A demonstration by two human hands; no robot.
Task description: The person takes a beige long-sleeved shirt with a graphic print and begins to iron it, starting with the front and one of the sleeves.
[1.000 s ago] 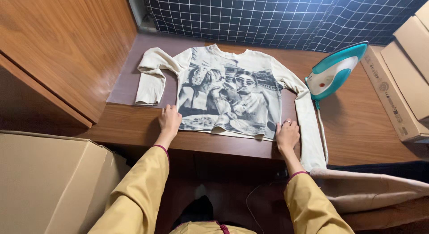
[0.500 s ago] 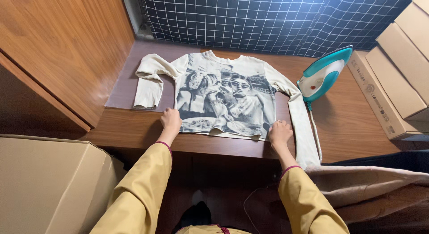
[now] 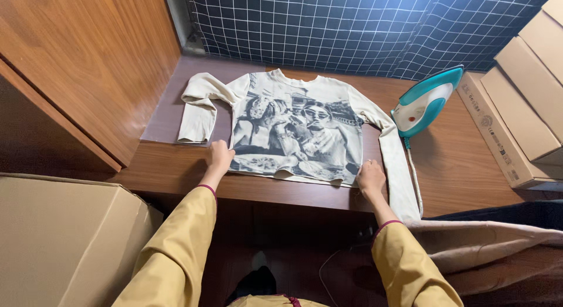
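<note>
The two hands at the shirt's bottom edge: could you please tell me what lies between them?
In the head view, only the printed hem of the cream long-sleeved shirt spans from the left hand to the right hand, lying on the wooden table.

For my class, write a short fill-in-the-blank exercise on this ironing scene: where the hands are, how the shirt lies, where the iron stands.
1. Both hands, left hand and right hand, rest on the shirt's ______ edge.
2. The shirt lies spread ______ on the wooden table.
3. The iron stands to the ______ of the shirt.
4. The iron is white and ______.

Missing words: bottom; flat; right; teal
</note>
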